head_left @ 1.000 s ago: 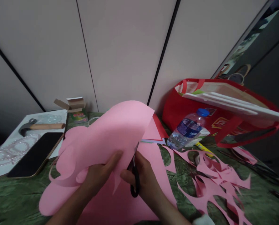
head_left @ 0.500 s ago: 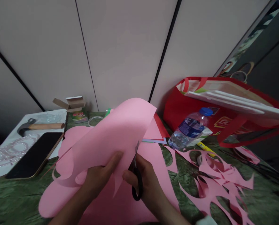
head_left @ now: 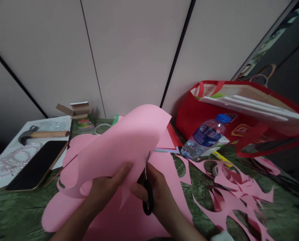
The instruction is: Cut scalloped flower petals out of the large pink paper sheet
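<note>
a person's bare hands work scissors (head_left: 151, 197) against a curled pink sheet (head_left: 126, 140), held up over the middle of a green-covered desk (head_left: 3, 214), its top edge bowed toward the wall panels behind. the left hand (head_left: 106, 189) pinches the sheet, thumb flat on the near face, the other fingers mostly hidden behind it. the fingers of the right hand (head_left: 161, 194) are curled closed around the black handles; how far apart the blades stand cannot be told. a larger pink sheet (head_left: 174, 180) lies beneath, reaching toward the desk's front edge. rounded pink pieces (head_left: 61, 211) lie on the left side, and holed pink scraps (head_left: 230, 207) spread toward the right edge, in front of a bottle (head_left: 202, 139).

the likeliest trouble is a cut that strays: the unsupported curl could sag or spring, swinging the paper across the blades. a lower blade angled too far down could nick the sheet below. the left thumb sits near the cutting line and could be caught if the grip slid right, and the dangling pointed strip (head_left: 123, 197) could tear if snagged.
</note>
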Motion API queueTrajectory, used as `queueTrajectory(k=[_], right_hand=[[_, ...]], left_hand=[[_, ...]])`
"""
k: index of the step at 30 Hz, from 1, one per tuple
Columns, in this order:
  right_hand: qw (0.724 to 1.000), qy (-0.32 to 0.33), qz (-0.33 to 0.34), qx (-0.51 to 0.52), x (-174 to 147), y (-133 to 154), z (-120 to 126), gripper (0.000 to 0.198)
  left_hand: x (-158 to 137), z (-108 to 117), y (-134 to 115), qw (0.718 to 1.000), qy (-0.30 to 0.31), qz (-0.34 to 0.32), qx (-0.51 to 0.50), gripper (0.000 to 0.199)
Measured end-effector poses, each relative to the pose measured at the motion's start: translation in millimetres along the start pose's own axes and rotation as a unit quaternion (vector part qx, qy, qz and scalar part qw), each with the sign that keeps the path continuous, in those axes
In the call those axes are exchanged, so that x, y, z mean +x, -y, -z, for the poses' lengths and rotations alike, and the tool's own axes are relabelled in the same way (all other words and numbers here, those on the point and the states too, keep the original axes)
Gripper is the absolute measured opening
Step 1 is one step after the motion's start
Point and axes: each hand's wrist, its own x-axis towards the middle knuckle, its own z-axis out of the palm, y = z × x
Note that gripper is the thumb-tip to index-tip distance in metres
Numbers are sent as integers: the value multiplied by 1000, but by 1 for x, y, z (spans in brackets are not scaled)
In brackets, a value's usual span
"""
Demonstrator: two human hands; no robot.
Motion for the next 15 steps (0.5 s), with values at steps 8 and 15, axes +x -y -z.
queueTrajectory(k=[8,15], right_hand=[[1000,-3,-5,3,-1,-2,1,34],[1000,2,-2,15,-1,-1,-1,31]], left_hand=[[1,-2,0,999,-21,28,18,33],[2,1,3,999,9,20,28,35]])
